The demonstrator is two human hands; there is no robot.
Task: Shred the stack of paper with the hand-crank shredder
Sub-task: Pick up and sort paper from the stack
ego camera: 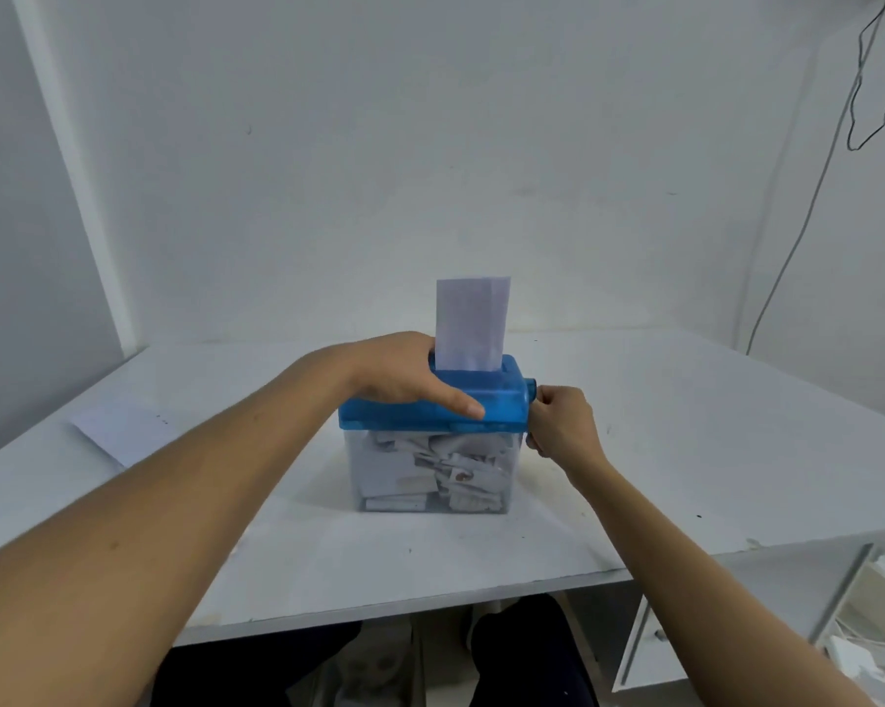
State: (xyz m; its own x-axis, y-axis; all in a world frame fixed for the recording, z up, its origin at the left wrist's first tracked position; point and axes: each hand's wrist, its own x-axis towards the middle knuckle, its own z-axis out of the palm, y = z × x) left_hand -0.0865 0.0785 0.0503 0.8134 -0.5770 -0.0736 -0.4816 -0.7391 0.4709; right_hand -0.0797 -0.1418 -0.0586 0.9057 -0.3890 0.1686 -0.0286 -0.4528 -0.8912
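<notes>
Left hand, thumb straight, pressed the hand-crank shredder beside the upright paper sheet; right hand curled round its crank.

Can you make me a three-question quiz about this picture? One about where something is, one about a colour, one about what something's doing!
1. Where is the loose paper sheet?
A) on the table, left of the shredder
B) inside a drawer
C) under a chair

2. What colour is the shredder's lid?
A) red
B) blue
C) green

3. What is the left hand doing?
A) pressing flat on the lid
B) waving
C) holding a pencil

Answers: 1 A, it lies on the table at left. 2 B, the top is blue. 3 A, its fingers lie straight across the lid.
</notes>
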